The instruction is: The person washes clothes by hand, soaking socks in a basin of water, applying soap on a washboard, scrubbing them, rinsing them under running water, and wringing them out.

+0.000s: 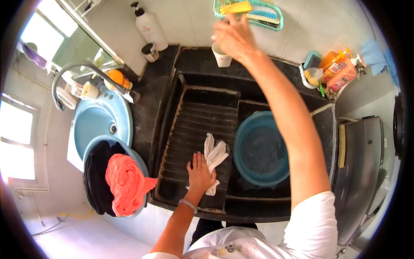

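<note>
My left hand (199, 175) lies flat with fingers stretched out on the ribbed black washboard slab (196, 118). Its thumb side rests against a crumpled white cloth, possibly a sock (215, 153). My right hand (235, 36) reaches to the back wall, just below a green basket (278, 21). In that basket lie a yellow-handled item (236, 7) and a blue-bristled brush (263, 14). The right fingers are blurred near the yellow item, and I cannot tell whether they grip it. A white cup (222, 58) stands on the ledge under that hand.
A blue basin (261, 172) sits in the sink's right half. At left, a tub (142, 162) holds coral cloth (127, 185) and black cloth (97, 177) beside a blue washbasin (123, 114) and curved faucet (79, 64). Bottles (340, 75) line the right ledge; a white pump bottle (151, 30) stands behind.
</note>
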Tool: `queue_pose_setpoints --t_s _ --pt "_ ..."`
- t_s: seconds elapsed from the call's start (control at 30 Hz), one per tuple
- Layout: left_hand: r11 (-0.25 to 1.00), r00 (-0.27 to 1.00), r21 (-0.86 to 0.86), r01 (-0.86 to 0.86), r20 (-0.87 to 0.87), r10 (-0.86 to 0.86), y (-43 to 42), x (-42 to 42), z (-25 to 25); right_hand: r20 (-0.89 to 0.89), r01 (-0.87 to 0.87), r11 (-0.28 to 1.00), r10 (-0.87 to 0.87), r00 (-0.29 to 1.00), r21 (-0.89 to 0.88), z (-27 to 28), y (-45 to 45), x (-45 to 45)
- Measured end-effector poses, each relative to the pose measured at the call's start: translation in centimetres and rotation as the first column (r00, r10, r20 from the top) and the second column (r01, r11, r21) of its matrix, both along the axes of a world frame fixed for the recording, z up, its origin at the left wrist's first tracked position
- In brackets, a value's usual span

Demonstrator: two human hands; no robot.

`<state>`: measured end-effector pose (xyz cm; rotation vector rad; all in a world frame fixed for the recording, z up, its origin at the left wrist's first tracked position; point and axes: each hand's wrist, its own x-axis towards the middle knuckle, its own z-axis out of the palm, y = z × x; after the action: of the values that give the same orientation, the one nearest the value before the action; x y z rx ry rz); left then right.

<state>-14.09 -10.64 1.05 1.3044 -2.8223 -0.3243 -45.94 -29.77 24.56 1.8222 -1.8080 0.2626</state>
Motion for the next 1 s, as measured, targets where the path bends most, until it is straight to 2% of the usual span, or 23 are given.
queue_pose_setpoints --t_s 0.13,0.2,0.23,0.27,0.3,0.37,0.4,0.43,0.47,0.53,0.57,0.6,0.63,0.67,0.7,0.73,0.77,0.8,0.83,0.87,0.9,0.97,1.0 --pt "0.999 0.999 -0.040 -0.006 -0.052 0.004 0.1 0.2 -0.4 -0.124 -0.057 0.985 0.036 0.992 -0.165 -1.2 5.5 -4.4" --pt "1.000 0.999 0.000 -0.021 -0.034 0.021 -0.1 -0.1 -0.1 0.008 0.065 0.981 -0.065 0.998 -0.185 -2.2 10.9 -3.9" --pt "0.999 0.999 0.022 -0.030 -0.023 0.030 -0.3 -0.2 0.1 0.189 0.260 0.959 -0.279 0.942 0.116 -1.9 13.7 -3.3" --pt "0.998 0.999 0.045 -0.037 -0.005 0.037 -0.2 0.0 0.2 0.233 0.425 0.826 -0.525 0.818 0.370 -2.6 15.9 -3.1" --pt "0.998 0.999 0.057 -0.039 0.003 0.038 -0.2 0.1 0.2 0.296 0.376 0.846 -0.495 0.817 0.377 -3.6 18.1 -2.9" --pt "0.997 0.999 0.055 -0.050 0.009 0.050 -0.2 0.1 0.1 0.626 0.234 0.785 -0.604 0.493 0.573 -1.4 19.5 1.2" --pt "0.997 0.999 0.053 -0.051 0.012 0.050 -0.2 0.0 0.2 0.671 0.144 0.848 -0.497 0.550 0.510 -2.1 19.6 3.1" --pt "0.998 0.998 0.045 -0.051 0.022 0.050 -0.1 0.0 0.0 0.664 0.045 0.933 -0.288 0.690 0.358 -2.5 19.4 5.7" --pt "0.997 0.998 0.050 -0.053 0.023 0.052 -0.2 0.0 0.0 0.715 -0.059 0.926 -0.246 0.654 0.372 -2.6 18.5 7.4" --pt "0.996 0.998 0.058 -0.061 0.029 0.059 -0.1 -0.1 0.0 0.989 -0.288 0.946 -0.144 0.033 0.147 -4.1 15.9 9.1" --pt "0.996 0.998 0.066 -0.062 0.036 0.060 0.0 0.0 0.0 0.948 -0.256 0.964 -0.011 -0.317 -0.075 -7.2 14.3 9.7" --pt "0.995 0.997 0.073 -0.063 0.039 0.060 0.1 0.0 0.1 0.947 -0.220 0.964 0.074 -0.314 -0.148 -11.6 12.6 10.0" --pt "0.995 0.997 0.074 -0.066 0.043 0.063 -0.1 -0.1 0.0 0.998 -0.192 0.981 0.041 0.047 -0.031 -15.5 11.7 11.5" --pt "0.995 0.997 0.072 -0.067 0.031 0.065 -0.4 -0.1 -0.1 0.962 -0.272 0.956 -0.038 0.269 0.114 -22.9 10.8 12.2" --pt "0.995 0.997 0.077 -0.069 0.024 0.068 -0.3 0.1 -0.3 0.802 -0.439 0.882 0.131 0.583 0.174 -30.3 11.2 12.5" --pt "0.994 0.997 0.084 -0.075 0.011 0.074 -0.2 0.2 -0.5 0.610 -0.458 0.882 0.301 0.733 0.115 -32.1 13.9 13.5" --pt "0.992 0.996 0.088 -0.085 0.021 0.084 -0.1 0.2 -0.7 0.727 -0.367 0.926 0.197 0.658 0.082 -29.9 16.2 14.3" --pt "0.989 0.994 0.101 -0.109 0.021 0.107 0.0 0.1 -0.7 0.881 -0.280 0.909 -0.164 0.444 0.310 -29.0 18.3 14.6" --pt "0.985 0.991 0.111 -0.133 0.020 0.131 0.0 -0.1 -0.6 0.950 -0.113 0.973 -0.163 0.268 0.199 -30.0 21.0 15.1" --pt "0.981 0.988 0.118 -0.153 0.022 0.152 -0.3 -0.2 -0.5 0.926 0.044 0.975 -0.221 0.308 0.218 -27.8 23.5 16.9" --pt "0.977 0.987 0.146 -0.155 0.073 0.145 -0.5 -0.4 -0.2 0.902 -0.011 0.991 -0.119 0.414 0.136 -25.8 25.1 19.4" --pt "0.975 0.983 0.122 -0.183 0.053 0.178 -0.9 -0.4 -0.8 0.900 -0.109 0.981 -0.099 0.425 0.160 -27.7 22.8 21.1" --pt "0.972 0.978 0.108 -0.208 0.045 0.204 -0.9 -0.3 -1.1 0.879 -0.135 0.979 -0.070 0.472 0.151 -31.9 18.1 19.1"
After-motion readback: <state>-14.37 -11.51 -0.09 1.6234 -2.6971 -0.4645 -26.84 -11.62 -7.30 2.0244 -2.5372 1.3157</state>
